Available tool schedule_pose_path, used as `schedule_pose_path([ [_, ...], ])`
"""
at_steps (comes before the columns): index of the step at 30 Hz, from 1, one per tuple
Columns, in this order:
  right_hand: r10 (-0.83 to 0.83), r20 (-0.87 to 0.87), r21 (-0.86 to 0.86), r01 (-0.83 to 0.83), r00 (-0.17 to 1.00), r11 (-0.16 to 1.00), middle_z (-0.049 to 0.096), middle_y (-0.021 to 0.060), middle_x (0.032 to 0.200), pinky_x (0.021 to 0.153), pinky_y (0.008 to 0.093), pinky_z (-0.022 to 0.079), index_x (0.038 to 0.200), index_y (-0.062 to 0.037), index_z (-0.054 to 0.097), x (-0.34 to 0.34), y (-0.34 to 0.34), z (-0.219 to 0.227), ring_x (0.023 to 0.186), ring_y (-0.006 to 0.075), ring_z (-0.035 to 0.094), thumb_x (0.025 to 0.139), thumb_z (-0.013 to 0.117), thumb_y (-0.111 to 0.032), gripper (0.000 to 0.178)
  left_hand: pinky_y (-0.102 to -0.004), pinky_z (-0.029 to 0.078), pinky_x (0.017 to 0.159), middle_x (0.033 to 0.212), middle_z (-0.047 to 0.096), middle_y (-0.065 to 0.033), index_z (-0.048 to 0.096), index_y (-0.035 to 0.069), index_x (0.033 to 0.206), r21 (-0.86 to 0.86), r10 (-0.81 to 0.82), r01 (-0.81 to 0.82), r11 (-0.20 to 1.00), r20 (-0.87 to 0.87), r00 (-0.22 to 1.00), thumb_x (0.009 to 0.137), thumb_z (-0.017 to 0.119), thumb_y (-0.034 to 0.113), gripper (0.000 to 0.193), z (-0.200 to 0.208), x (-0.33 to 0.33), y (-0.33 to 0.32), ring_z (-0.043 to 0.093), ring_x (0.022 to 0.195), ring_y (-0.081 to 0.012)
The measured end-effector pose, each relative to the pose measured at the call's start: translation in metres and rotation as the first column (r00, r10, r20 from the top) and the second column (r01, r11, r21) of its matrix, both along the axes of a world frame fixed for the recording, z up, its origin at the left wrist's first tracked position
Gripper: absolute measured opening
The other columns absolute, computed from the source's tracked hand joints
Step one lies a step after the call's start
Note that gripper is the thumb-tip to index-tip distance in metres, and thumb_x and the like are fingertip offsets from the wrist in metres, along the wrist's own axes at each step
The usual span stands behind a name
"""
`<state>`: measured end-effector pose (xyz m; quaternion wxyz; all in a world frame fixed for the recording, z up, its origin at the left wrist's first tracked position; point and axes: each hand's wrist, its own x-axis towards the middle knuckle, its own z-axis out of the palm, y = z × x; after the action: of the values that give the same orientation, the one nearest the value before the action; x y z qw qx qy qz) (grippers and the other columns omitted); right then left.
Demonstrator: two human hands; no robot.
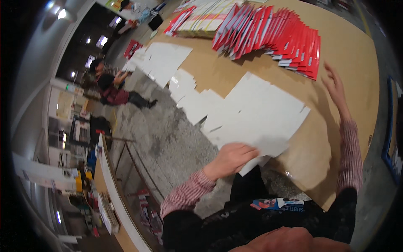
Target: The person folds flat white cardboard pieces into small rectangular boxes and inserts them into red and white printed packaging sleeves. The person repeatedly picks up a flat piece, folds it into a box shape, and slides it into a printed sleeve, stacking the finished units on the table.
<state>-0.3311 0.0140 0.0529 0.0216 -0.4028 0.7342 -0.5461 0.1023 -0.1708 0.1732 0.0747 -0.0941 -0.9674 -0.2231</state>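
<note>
My left hand (234, 158) is closed on the near corner of a large white cardboard sheet (260, 105) with slits and notches cut into it. The gripped corner bends over the table's near edge, and the sheet's left part reaches past the table's left edge. My right hand (334, 86) is raised at the right with its fingers stretched out and nothing in them. Closest to it is the end of a fanned row of red and white flat packets (289, 40), a small gap away.
Another notched white sheet (163, 59) lies farther along the brown table (352, 46). A strapped bundle (205, 19) stands beside the packets at the far end. Two other people (117, 90) are off to the left, across the concrete floor. A second table (121, 206) stands at lower left.
</note>
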Motion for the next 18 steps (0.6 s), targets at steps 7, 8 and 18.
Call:
schedule_pose_path([
  [7,0.167,-0.146,0.468,-0.081,0.975,0.88,0.067,0.0114,0.126,0.107,0.052,0.038,0.114,-0.0049,0.071,0.268,0.242,0.07,0.121,0.0376,0.056,0.083,0.07,-0.028,0.039,-0.0369,0.05,0.076,0.1,0.061,-0.0086,0.058,0.008,0.094,0.093,-0.341,0.409,0.908,-0.407,0.848,0.071,0.075,0.026,0.034,-0.015,-0.07,0.206,0.061,0.095,-0.0244],
  [8,-0.036,-0.078,0.488,0.069,0.996,0.87,0.068,0.011,0.123,0.106,0.052,0.038,0.11,-0.0045,0.071,0.286,0.272,0.063,0.119,0.0371,0.057,0.082,0.068,-0.022,0.033,-0.0392,0.049,0.081,0.106,0.06,-0.0106,0.058,0.008,0.098,0.153,-0.414,0.473,0.867,-0.307,0.857,0.069,0.078,0.03,0.042,-0.021,-0.066,0.221,0.06,0.102,-0.0262],
  [18,-0.4,0.123,0.503,0.29,0.908,0.814,0.064,0.0176,0.13,0.112,0.0516,0.034,0.136,-0.0097,0.059,0.302,0.461,-0.065,0.118,0.0356,0.059,0.089,0.069,-0.017,0.048,-0.0413,0.047,0.079,0.099,0.061,-0.0043,0.066,0.014,0.093,0.183,-0.362,0.389,0.903,-0.165,0.917,0.076,0.076,0.024,0.023,-0.185,-0.11,0.217,0.056,0.096,-0.0258],
])
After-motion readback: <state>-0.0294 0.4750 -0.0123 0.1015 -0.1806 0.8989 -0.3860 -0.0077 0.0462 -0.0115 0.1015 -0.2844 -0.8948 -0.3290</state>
